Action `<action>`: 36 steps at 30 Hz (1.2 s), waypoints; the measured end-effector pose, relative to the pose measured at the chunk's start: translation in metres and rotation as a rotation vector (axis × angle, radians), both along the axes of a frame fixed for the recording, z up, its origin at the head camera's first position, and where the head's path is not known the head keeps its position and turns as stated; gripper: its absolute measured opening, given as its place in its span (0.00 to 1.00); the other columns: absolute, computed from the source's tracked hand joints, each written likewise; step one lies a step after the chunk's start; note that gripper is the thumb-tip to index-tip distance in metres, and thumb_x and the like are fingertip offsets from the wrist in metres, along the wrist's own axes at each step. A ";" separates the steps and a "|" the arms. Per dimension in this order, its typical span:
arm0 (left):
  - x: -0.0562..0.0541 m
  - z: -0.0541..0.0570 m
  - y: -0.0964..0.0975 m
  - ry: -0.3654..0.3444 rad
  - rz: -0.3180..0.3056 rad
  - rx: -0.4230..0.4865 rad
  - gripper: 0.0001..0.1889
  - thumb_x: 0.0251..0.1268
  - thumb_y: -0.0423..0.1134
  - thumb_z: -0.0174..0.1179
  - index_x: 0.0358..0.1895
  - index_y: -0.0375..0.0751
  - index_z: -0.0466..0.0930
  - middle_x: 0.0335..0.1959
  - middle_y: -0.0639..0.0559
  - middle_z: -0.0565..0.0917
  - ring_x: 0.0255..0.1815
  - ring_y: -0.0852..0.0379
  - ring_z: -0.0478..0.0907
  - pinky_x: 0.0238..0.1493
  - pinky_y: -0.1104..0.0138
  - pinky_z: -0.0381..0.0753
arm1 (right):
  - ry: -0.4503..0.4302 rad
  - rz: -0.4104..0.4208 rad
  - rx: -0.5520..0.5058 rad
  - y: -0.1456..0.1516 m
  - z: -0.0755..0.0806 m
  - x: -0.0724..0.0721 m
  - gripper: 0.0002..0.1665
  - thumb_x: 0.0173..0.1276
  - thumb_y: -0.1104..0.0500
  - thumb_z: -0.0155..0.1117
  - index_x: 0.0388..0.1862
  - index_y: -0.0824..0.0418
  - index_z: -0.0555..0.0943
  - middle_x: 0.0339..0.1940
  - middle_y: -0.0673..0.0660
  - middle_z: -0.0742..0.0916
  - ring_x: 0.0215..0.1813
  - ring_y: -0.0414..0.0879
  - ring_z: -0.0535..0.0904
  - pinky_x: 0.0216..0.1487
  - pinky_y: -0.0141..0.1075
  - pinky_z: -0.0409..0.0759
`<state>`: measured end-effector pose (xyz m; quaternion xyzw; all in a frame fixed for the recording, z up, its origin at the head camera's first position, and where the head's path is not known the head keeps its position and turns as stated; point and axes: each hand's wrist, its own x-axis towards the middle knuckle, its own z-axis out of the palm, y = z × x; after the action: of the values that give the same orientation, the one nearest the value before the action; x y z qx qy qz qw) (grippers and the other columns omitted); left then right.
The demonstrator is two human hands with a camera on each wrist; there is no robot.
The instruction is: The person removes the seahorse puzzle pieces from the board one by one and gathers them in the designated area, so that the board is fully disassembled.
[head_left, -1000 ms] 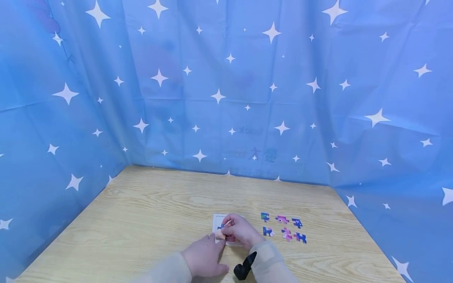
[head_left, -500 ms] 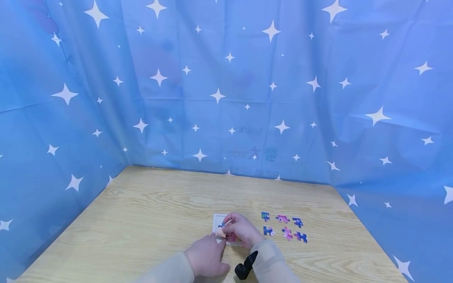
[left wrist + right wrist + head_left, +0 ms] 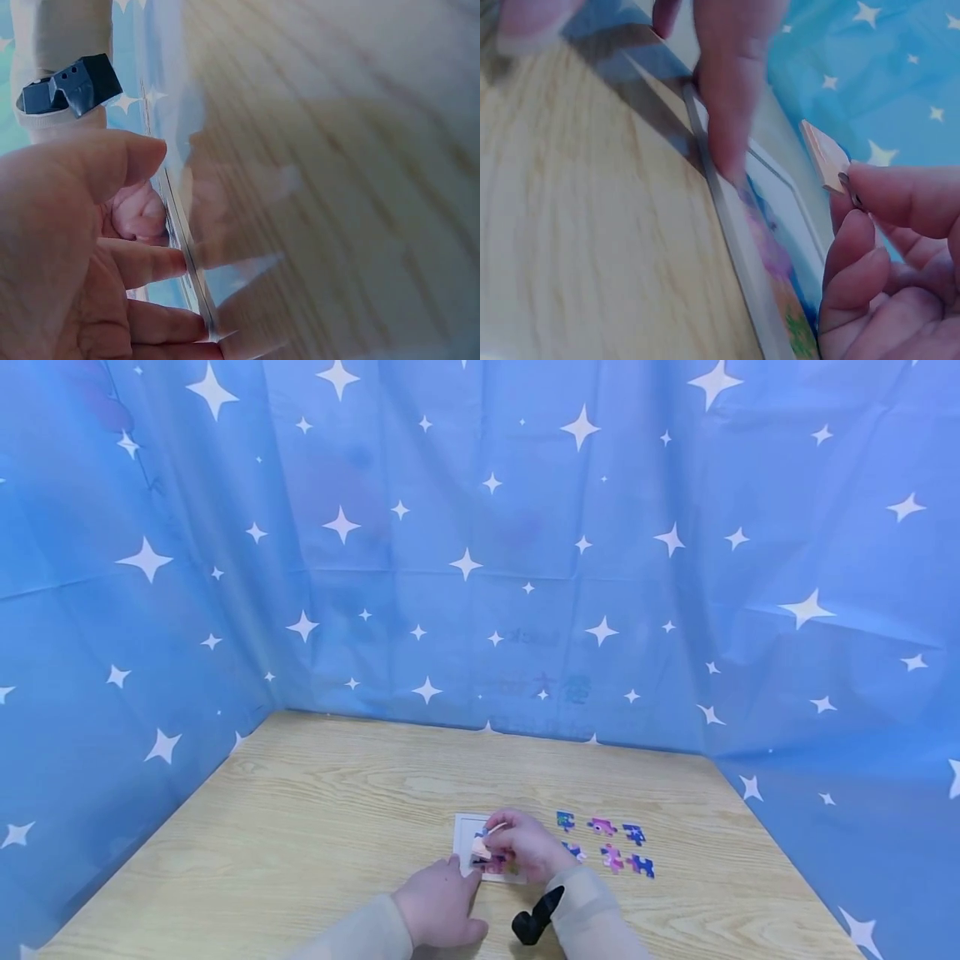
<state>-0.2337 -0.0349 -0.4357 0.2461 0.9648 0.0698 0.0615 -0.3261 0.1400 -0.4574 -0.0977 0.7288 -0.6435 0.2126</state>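
My right hand (image 3: 529,847) pinches a puzzle piece (image 3: 824,156) between thumb and fingers, held tilted above a white puzzle frame (image 3: 462,841). In the right wrist view, the piece's pale, thick edge shows and it is clear of the frame. Pink, blue and green printed puzzle pieces (image 3: 769,247) lie in the frame along its near side. My left hand (image 3: 437,904) rests at the frame's near left corner. One left finger (image 3: 727,142) presses on the rim, and the left wrist view shows several fingertips against the table with the fingers mostly extended.
Several loose puzzle pieces (image 3: 602,827) lie in two rows on the wooden table (image 3: 337,793), right of the frame. The right hand partly hides one of them (image 3: 573,852). A black wrist camera (image 3: 534,920) sticks out from the right sleeve. Blue star-patterned curtain (image 3: 465,527) surrounds the table.
My right hand has shifted slightly right with the puzzle piece and now partly covers the nearest loose piece. The left hand stays at the frame's corner. The head view has shifted a little.
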 end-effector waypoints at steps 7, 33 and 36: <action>0.003 0.000 0.002 -0.002 0.023 -0.002 0.37 0.55 0.63 0.58 0.65 0.43 0.74 0.58 0.32 0.76 0.61 0.37 0.73 0.60 0.56 0.73 | 0.059 -0.051 0.138 0.032 0.007 0.003 0.13 0.60 0.65 0.67 0.43 0.66 0.77 0.27 0.51 0.79 0.26 0.43 0.67 0.29 0.31 0.66; 0.005 0.001 0.000 -0.009 0.029 0.039 0.36 0.55 0.61 0.58 0.64 0.42 0.74 0.59 0.32 0.76 0.62 0.36 0.72 0.61 0.54 0.72 | 0.157 -0.194 0.482 0.108 0.009 0.035 0.12 0.54 0.67 0.71 0.35 0.65 0.78 0.33 0.56 0.78 0.35 0.49 0.71 0.36 0.38 0.67; 0.004 0.001 0.000 -0.010 0.028 0.038 0.36 0.55 0.61 0.58 0.64 0.43 0.74 0.59 0.33 0.76 0.62 0.36 0.72 0.61 0.54 0.73 | 0.194 -0.186 0.500 0.108 0.008 0.039 0.12 0.52 0.69 0.71 0.33 0.65 0.78 0.30 0.55 0.78 0.34 0.48 0.72 0.34 0.37 0.69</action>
<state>-0.2292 -0.0352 -0.4351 0.2336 0.9662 0.0903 0.0606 -0.2874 0.2482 -0.4493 -0.0360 0.8877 -0.4481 0.0995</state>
